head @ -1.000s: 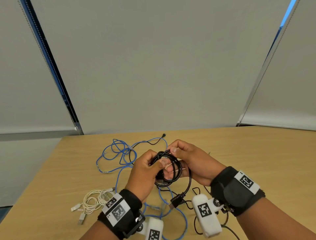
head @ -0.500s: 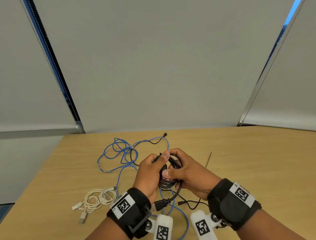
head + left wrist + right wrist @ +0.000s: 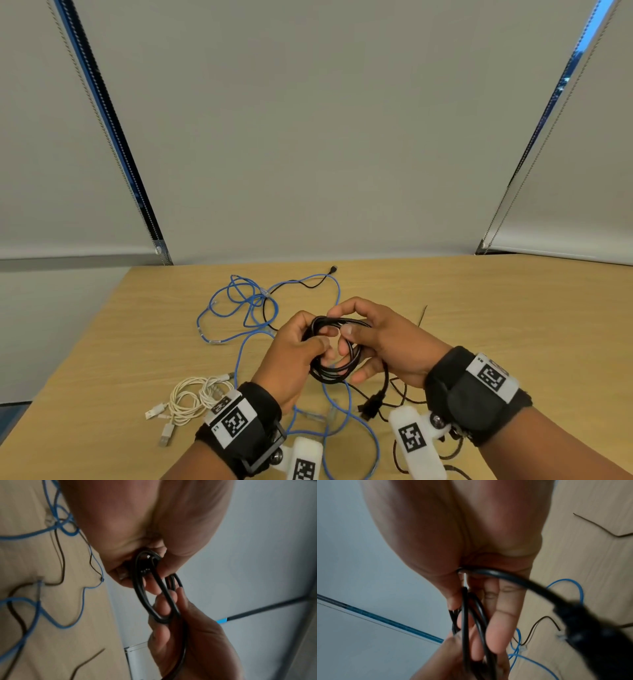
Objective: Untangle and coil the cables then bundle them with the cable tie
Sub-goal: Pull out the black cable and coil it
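Note:
A black cable coil (image 3: 329,376) hangs above the wooden table (image 3: 513,325), held between both hands. My left hand (image 3: 301,339) grips its left side, thumb over the strands. My right hand (image 3: 342,322) pinches the top of the loops, with its lower fingers under the coil. The coil's loose end with a black USB plug (image 3: 371,406) dangles below the right hand. In the left wrist view the coil (image 3: 137,585) passes through the fingers of both hands. A thin dark cable tie (image 3: 422,315) lies on the table just right of the hands.
A tangled blue cable (image 3: 246,301) with a thin black cable (image 3: 308,283) through it sprawls behind and under the hands. A coiled white USB cable (image 3: 195,401) lies at the front left. More thin black cable (image 3: 400,394) loops under the right wrist. Grey blinds stand behind the table.
Both hands kept hold of the black coil and turned it. The dangling plug end swung left, then back to the right under my right hand.

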Tool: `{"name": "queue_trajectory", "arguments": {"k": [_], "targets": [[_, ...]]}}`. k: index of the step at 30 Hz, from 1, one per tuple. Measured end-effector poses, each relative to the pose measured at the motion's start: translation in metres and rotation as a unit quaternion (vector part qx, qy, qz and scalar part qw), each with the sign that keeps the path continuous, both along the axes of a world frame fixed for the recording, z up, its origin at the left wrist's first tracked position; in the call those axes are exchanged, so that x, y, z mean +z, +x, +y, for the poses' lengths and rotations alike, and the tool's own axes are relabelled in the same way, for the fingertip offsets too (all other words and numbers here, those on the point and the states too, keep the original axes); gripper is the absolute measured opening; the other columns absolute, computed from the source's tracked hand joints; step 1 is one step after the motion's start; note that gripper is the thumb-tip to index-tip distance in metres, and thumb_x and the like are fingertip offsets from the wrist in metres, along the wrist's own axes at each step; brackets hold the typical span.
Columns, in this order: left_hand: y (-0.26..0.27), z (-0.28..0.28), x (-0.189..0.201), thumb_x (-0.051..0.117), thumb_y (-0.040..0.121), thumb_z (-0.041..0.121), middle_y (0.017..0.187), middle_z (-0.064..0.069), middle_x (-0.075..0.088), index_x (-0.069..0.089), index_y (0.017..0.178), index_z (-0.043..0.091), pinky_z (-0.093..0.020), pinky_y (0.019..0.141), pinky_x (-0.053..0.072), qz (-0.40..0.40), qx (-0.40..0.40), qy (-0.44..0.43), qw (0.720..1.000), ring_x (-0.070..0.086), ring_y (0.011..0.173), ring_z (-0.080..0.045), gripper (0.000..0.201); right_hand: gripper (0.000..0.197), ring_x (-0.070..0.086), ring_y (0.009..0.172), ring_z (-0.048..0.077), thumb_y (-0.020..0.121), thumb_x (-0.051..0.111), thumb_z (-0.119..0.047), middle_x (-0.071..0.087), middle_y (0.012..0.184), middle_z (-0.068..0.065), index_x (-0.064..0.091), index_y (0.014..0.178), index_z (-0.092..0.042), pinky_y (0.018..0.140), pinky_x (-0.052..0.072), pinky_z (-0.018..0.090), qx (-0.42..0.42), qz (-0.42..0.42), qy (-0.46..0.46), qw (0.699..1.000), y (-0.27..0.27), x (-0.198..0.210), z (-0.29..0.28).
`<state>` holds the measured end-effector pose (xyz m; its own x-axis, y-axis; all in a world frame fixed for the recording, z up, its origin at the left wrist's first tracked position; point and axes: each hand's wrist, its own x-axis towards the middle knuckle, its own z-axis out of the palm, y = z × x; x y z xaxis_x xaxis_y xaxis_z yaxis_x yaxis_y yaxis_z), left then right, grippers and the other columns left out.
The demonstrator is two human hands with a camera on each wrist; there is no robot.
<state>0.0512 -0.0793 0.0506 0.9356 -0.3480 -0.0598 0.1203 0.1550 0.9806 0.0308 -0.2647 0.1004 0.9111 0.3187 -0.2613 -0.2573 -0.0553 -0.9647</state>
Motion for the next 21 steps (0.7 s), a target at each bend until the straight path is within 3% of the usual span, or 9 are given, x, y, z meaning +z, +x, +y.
{"name": "queue_trajectory", "arguments": {"k": [2, 4, 7, 11, 14, 16, 18, 21], "targets": [[-0.001, 0.004, -0.002, 0.055, 0.093, -0.002, 0.085, -0.009, 0.067, 0.056, 0.095, 0.008, -0.033, 0.071, 0.047, -0.034, -0.022, 0.045, 0.998, 0.053, 0.072, -0.022, 0.011, 0.015, 0.071, 0.081, 0.030, 0.103, 0.055, -0.019, 0.068, 0.082, 0.009, 0.058, 0.117, -0.017, 0.060, 0.063, 0.035, -0.001, 0.023, -0.006, 1.000, 0.002, 0.000, -0.005], [-0.002, 0.008, 0.000, 0.058, 0.093, 0.016, 0.077, -0.003, 0.063, 0.059, 0.094, 0.011, -0.026, 0.068, 0.046, -0.044, -0.053, 0.060, 0.996, 0.051, 0.069, -0.017, 0.005, 0.013, 0.072, 0.083, 0.033, 0.102, 0.057, -0.022, 0.070, 0.087, 0.013, 0.057, 0.112, -0.014, 0.060, 0.063, 0.035, 0.019, 0.041, -0.003, 0.999, 0.004, 0.000, -0.011], [-0.004, 0.012, 0.003, 0.054, 0.095, 0.042, 0.067, 0.001, 0.054, 0.066, 0.088, 0.018, -0.021, 0.062, 0.043, -0.055, -0.089, 0.078, 0.991, 0.048, 0.059, -0.012, 0.028, 0.015, 0.075, 0.083, 0.030, 0.099, 0.062, -0.026, 0.072, 0.099, 0.024, 0.061, 0.107, -0.013, 0.062, 0.064, 0.034, 0.075, 0.059, 0.034, 0.995, 0.005, -0.001, -0.021], [-0.007, 0.015, 0.006, 0.056, 0.096, 0.039, 0.065, 0.000, 0.051, 0.063, 0.081, 0.019, -0.027, 0.059, 0.038, -0.017, -0.117, 0.016, 0.993, 0.042, 0.054, -0.013, 0.026, 0.020, 0.077, 0.085, 0.034, 0.096, 0.068, -0.024, 0.069, 0.107, 0.032, 0.064, 0.105, -0.007, 0.064, 0.065, 0.037, 0.104, 0.075, 0.149, 0.980, 0.006, -0.008, -0.032], [-0.009, 0.014, 0.004, 0.064, 0.091, 0.037, 0.075, -0.002, 0.055, 0.065, 0.085, 0.015, -0.031, 0.063, 0.048, 0.038, -0.133, -0.095, 0.986, 0.049, 0.058, -0.014, 0.023, 0.027, 0.076, 0.069, 0.027, 0.090, 0.076, -0.024, 0.070, 0.094, 0.024, 0.062, 0.104, -0.006, 0.056, 0.063, 0.036, 0.058, 0.095, 0.214, 0.970, 0.004, -0.017, -0.032], [-0.010, 0.010, 0.005, 0.065, 0.091, 0.036, 0.081, 0.000, 0.057, 0.072, 0.104, 0.015, -0.034, 0.071, 0.052, 0.044, -0.126, -0.139, 0.981, 0.054, 0.066, -0.014, 0.026, 0.027, 0.072, 0.057, 0.021, 0.088, 0.078, -0.023, 0.068, 0.082, 0.016, 0.062, 0.102, -0.006, 0.050, 0.061, 0.032, 0.035, 0.106, 0.231, 0.966, 0.003, -0.024, -0.028], [-0.009, 0.006, 0.005, 0.062, 0.094, 0.033, 0.094, -0.004, 0.060, 0.069, 0.123, 0.015, -0.037, 0.077, 0.051, 0.038, -0.118, -0.164, 0.979, 0.057, 0.074, -0.015, 0.035, 0.018, 0.068, 0.050, 0.018, 0.092, 0.072, -0.024, 0.066, 0.078, 0.015, 0.066, 0.100, -0.008, 0.045, 0.057, 0.028, 0.021, 0.125, 0.217, 0.968, 0.002, -0.032, -0.021], [-0.006, 0.004, 0.004, 0.059, 0.097, 0.033, 0.125, -0.004, 0.068, 0.063, 0.105, 0.000, -0.038, 0.080, 0.052, 0.011, -0.103, -0.145, 0.984, 0.062, 0.078, -0.017, 0.034, 0.018, 0.063, 0.050, 0.016, 0.099, 0.062, -0.024, 0.064, 0.082, 0.014, 0.065, 0.108, -0.009, 0.044, 0.053, 0.027, 0.003, 0.161, 0.160, 0.974, -0.001, -0.039, -0.014]]}}
